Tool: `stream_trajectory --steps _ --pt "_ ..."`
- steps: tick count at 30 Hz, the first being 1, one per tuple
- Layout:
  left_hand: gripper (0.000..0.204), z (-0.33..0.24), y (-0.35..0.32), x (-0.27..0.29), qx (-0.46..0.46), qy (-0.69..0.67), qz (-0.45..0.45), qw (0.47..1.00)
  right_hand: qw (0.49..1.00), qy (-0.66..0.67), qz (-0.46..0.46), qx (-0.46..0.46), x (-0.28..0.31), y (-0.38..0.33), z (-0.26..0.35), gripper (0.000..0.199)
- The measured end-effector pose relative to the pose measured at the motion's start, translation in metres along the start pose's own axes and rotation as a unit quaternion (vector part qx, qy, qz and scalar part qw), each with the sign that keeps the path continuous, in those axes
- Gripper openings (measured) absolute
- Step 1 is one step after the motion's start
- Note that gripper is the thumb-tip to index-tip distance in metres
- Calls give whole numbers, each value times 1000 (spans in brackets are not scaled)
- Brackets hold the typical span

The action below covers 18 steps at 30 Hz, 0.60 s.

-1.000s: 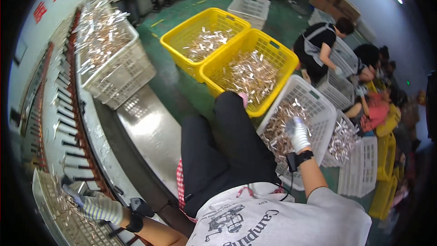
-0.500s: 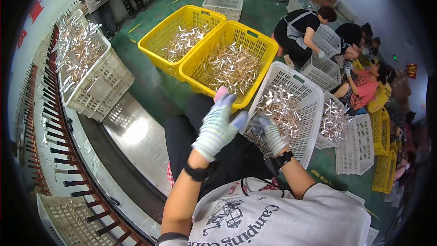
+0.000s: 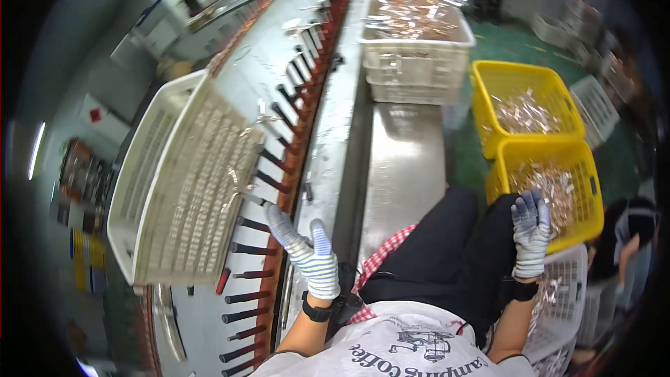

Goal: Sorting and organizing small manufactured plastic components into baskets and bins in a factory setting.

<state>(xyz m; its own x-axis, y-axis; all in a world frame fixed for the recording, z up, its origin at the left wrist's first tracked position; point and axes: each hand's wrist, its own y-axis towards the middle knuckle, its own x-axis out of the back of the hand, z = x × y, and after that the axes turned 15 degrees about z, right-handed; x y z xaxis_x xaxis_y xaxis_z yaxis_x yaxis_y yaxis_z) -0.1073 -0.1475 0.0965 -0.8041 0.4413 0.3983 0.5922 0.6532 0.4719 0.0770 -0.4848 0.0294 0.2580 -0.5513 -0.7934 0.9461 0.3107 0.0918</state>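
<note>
My left hand (image 3: 305, 253), in a striped knit glove, is open, thumb apart from the fingers. Its fingertips are beside a row of black-handled pegs (image 3: 252, 249) on a red-brown rail. Just beyond them a shiny branched metal piece (image 3: 237, 185) is at the end of a peg; whether I touch that peg I cannot tell. My right hand (image 3: 530, 234), gloved the same way, has its fingers stretched out near my knee. It is beside the nearer yellow basket (image 3: 592, 199), which holds many small metal pieces (image 3: 555, 192). Nothing shows in either hand.
A white crate (image 3: 181, 188) stands tilted across the rail on the left. Straight ahead, a white basket (image 3: 419, 73) is heaped with metal pieces above a steel surface (image 3: 405, 160). Another yellow basket (image 3: 523, 73) stands farther right. A person (image 3: 631, 230) is at the right edge.
The view has swung left toward the pegs. My left hand has moved from near the yellow basket to the pegs. My right hand has come away from the white basket's metal pieces.
</note>
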Motion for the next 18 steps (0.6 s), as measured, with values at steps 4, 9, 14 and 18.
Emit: stream_trajectory --steps 4,9,14,18 --pt "62 24 -4 33 84 -15 -143 986 991 87 -10 -103 4 30 -44 28" --pt "39 59 22 83 105 -3 -144 984 980 -24 -25 -194 25 27 -90 30" --pt "25 16 40 72 66 -26 -170 983 977 -4 -29 -210 28 29 -88 31" --pt "34 41 48 36 224 -53 -134 964 979 5 -36 -198 22 27 -86 31"
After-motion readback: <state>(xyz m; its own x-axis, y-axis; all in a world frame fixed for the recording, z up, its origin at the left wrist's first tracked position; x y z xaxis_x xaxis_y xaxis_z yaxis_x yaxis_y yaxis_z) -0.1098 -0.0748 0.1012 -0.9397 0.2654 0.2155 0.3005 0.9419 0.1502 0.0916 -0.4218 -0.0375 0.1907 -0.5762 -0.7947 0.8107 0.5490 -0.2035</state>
